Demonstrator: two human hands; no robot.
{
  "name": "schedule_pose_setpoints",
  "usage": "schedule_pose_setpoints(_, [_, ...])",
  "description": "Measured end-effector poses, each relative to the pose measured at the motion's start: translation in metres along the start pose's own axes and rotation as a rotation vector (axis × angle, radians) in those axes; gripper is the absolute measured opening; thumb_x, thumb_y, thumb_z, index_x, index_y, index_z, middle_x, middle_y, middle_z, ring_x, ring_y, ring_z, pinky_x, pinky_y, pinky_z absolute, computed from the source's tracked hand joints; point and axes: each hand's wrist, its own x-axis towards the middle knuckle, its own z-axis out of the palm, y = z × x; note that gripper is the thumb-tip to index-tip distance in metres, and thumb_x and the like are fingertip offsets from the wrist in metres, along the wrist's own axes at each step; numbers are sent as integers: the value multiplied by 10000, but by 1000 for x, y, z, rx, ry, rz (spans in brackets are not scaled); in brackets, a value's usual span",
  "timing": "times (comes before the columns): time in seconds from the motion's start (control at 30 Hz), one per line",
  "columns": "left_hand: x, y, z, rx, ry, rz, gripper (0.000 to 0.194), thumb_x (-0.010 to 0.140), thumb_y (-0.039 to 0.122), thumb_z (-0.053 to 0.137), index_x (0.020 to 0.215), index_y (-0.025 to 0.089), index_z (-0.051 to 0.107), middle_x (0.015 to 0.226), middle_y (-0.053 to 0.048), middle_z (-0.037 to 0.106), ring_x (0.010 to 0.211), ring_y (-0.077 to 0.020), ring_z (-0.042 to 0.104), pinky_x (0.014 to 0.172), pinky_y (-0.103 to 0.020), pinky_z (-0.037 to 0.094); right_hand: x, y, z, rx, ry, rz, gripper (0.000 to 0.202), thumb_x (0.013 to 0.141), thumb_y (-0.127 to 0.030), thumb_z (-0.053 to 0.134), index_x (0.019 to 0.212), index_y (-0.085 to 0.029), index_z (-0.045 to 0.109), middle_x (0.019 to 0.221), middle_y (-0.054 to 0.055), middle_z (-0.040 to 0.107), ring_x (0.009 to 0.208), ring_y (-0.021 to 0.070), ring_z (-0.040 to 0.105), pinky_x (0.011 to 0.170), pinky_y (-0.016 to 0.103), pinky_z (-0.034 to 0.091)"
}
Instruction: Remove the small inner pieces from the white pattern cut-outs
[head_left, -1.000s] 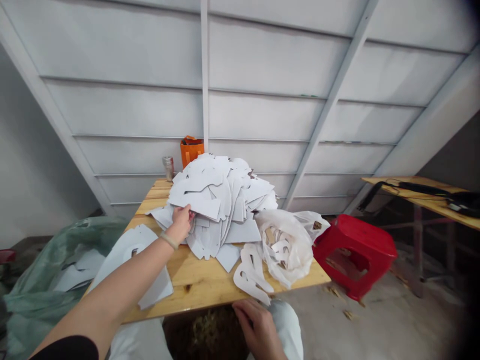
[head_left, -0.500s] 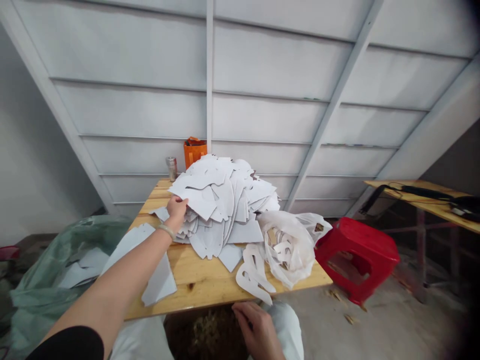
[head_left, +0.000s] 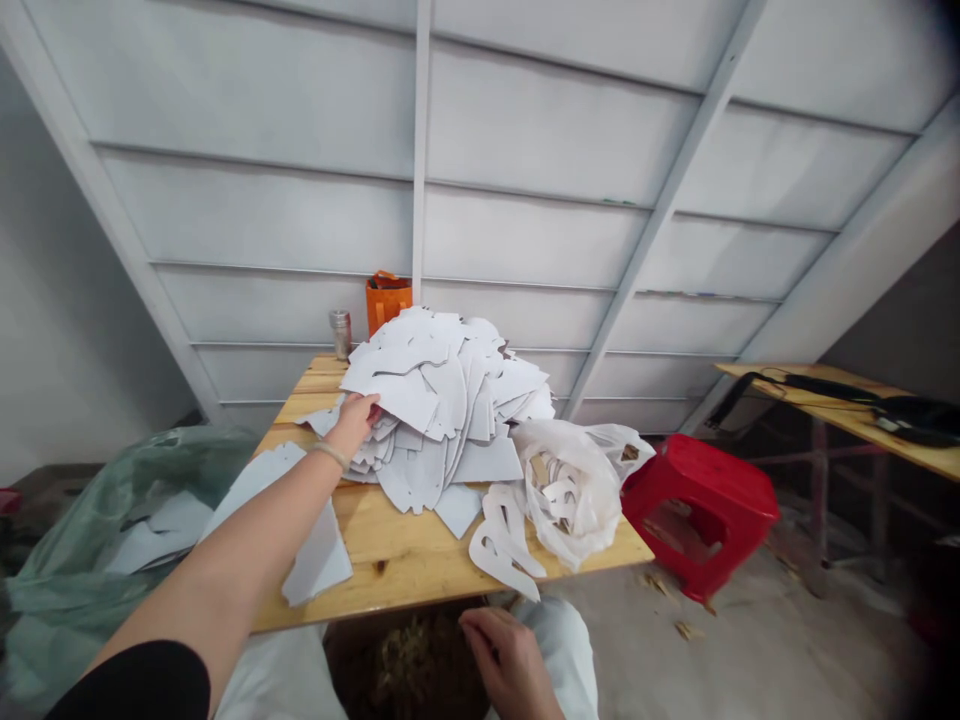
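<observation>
A large heap of pale grey-white cut sheets (head_left: 442, 400) lies on the wooden table (head_left: 390, 560). At the heap's left side, my left hand (head_left: 355, 422) pinches the edge of a sheet (head_left: 401, 395). My right hand (head_left: 510, 660) hangs low in front of the table edge, above my lap, its fingers curled together; whatever they might hold is too small to make out. Loose flat sheets (head_left: 322, 555) lie partly under my left forearm. Curved white cutouts (head_left: 504, 550) rest near the front edge, beside a white plastic bag (head_left: 577, 510) of small cut pieces.
A green plastic bag (head_left: 67, 580) with sheets inside stands left of the table. Behind the heap are an orange bag (head_left: 388, 303) and a metallic cup (head_left: 340, 335). On the right are a red stool (head_left: 712, 500) and another wooden table (head_left: 810, 402) with dark items.
The view has shifted slightly. My left hand has pushed a little further under the edge of the sheet at the heap's left. My right hand stays low, fingers still curled.
</observation>
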Motion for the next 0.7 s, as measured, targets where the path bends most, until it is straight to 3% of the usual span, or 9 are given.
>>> schedule_pose_setpoints(0.1, [-10,28,14,-60,-31,83,135,861,136,724,941,150,617,860,14,640,683,-96,604,652,-225,536,-1,2,-2,8,18,9,436,1067,-423,415,895,-223,763,874,82,782,806,217,741,751,278,566])
schedule_pose_setpoints(0.2, [-34,70,15,-124,-152,158,243,756,93,722,953,190,617,937,13,677,746,-105,643,703,-217,547,1,3,-6,28,38,23,372,1052,-383,449,928,-223,762,905,73,793,831,218,755,762,277,575])
schedule_pose_setpoints(0.3, [-72,104,-4,-148,-296,174,329,738,164,713,1055,201,637,966,-8,698,865,-177,698,764,-280,591,5,4,-11,30,69,35,326,1029,-349,479,935,-226,766,900,68,802,828,228,764,768,289,584])
schedule_pose_setpoints(0.37, [-100,110,-26,-93,-365,108,396,687,159,765,1060,198,637,920,-4,709,878,-215,717,764,-311,613,9,5,-16,20,121,53,304,1011,-332,495,939,-226,771,888,68,804,818,236,766,763,296,587])
schedule_pose_setpoints(0.43, [-124,99,-51,-6,-341,-28,506,642,175,831,1109,210,641,909,-3,722,807,-211,719,699,-293,619,12,6,-24,13,186,104,281,993,-318,512,958,-221,773,885,70,805,804,237,764,747,296,588])
schedule_pose_setpoints(0.57, [-159,44,-99,215,-203,-366,641,581,301,867,1170,256,617,887,-10,726,662,-202,695,519,-251,566,16,12,-39,-39,345,237,260,979,-311,526,1011,-213,765,930,68,806,793,223,760,743,290,583])
schedule_pose_setpoints(0.63, [-170,16,-117,359,-241,-415,736,614,359,851,1287,276,564,860,-15,725,650,-230,700,521,-286,566,19,14,-44,-103,414,252,269,991,-312,510,1028,-212,756,948,68,798,803,215,754,758,292,572])
schedule_pose_setpoints(0.7, [-179,-4,-131,531,-274,-303,795,639,373,821,1376,286,536,810,-5,722,647,-245,697,558,-311,573,23,16,-46,-189,412,226,279,1007,-294,487,1070,-209,745,973,73,775,819,207,738,761,292,557])
